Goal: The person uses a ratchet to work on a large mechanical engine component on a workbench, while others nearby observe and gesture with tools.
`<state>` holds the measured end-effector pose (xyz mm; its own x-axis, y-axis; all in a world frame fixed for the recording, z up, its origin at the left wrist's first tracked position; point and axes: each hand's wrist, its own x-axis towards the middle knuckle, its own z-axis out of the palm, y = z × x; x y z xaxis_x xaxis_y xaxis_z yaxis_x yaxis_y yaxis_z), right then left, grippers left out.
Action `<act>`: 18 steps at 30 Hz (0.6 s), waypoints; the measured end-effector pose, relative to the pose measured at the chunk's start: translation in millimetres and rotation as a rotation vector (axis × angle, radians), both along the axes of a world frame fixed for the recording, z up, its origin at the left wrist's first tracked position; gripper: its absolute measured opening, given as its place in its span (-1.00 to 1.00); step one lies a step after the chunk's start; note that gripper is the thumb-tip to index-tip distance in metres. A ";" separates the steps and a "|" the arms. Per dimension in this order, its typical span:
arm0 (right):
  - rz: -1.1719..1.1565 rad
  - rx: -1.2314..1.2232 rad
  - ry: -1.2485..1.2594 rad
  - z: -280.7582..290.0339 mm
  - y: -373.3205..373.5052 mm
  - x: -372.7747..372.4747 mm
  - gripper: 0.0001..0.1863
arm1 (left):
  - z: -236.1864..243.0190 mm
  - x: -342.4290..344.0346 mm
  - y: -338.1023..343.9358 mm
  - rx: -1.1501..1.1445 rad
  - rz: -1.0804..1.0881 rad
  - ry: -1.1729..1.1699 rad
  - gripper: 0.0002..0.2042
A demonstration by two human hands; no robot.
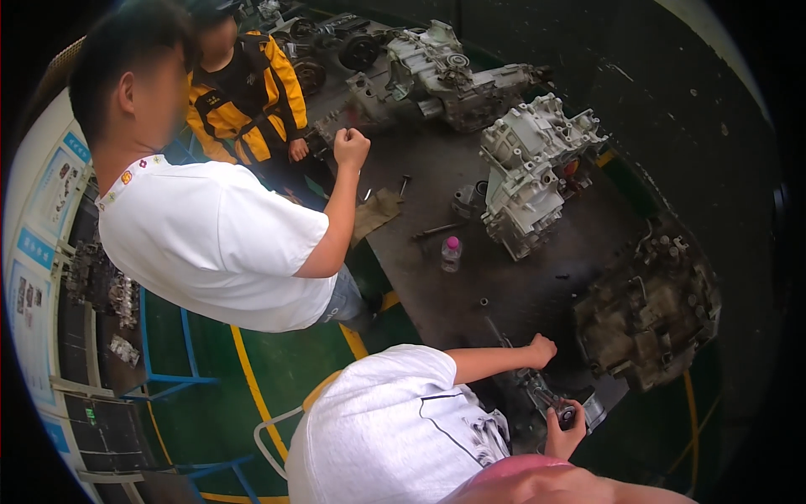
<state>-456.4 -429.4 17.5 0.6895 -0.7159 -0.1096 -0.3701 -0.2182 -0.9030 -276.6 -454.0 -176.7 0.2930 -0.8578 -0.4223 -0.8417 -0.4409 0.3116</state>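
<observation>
My left hand (544,349) is closed in a loose fist above the near part of the bench; what it holds, if anything, is hidden. Lower down, my right hand (566,430) has its fingers around a small round metal part (567,413) with a dark centre. Between and below both hands lies a metal assembly (537,390) with a long, narrow body, partly covered by my left arm. A silvery curved housing (595,411) is just beyond the round part. A thin metal rod (497,329) lies beside my left forearm.
On the dark bench (420,277) stand a pale gearbox casing (537,168), a bottle with a pink cap (451,254) and a brown cloth (375,215). A dirty casing (651,311) is at right. A person in white (218,239) and one in a yellow-black jacket (252,101) stand left.
</observation>
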 end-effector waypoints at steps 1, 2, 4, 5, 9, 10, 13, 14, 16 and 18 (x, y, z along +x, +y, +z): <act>-0.029 -0.007 0.018 -0.8 -0.7 -0.4 -0.71 | 1.0 0.7 1.4 -0.007 0.020 -0.006 -0.77; -0.007 -0.017 -0.017 -0.9 -1.4 -1.4 -0.71 | 1.7 0.8 1.4 -0.014 0.027 -0.022 -0.77; 0.010 -0.010 0.003 0.2 -0.4 -3.0 -0.70 | 1.3 -0.8 2.3 -0.007 0.052 -0.019 -0.77; 0.005 -0.012 -0.001 1.3 0.3 -3.3 -0.70 | 0.8 -2.5 2.2 -0.005 0.045 -0.017 -0.77; 0.010 -0.035 0.048 5.9 3.9 -2.0 -0.71 | -2.4 -9.3 -1.7 -0.020 0.019 -0.087 -0.83; -0.002 -0.038 0.074 6.9 4.6 -1.8 -0.71 | -2.2 -10.9 -3.4 -0.014 0.048 -0.097 -0.84; 0.021 -0.058 -0.001 8.4 6.3 -0.7 -0.72 | 0.5 -15.0 -8.1 -0.012 0.034 -0.160 -0.83; 0.002 -0.064 -0.001 8.6 6.8 -0.9 -0.72 | 1.6 -15.4 -8.1 -0.006 0.036 -0.164 -0.83; -0.009 -0.114 0.082 8.5 6.9 -1.0 -0.72 | 3.5 -12.3 -8.4 -0.033 0.061 -0.108 -0.84; -0.010 -0.067 0.054 7.4 6.6 -2.4 -0.71 | 4.0 -7.9 -7.5 -0.043 0.045 -0.101 -0.85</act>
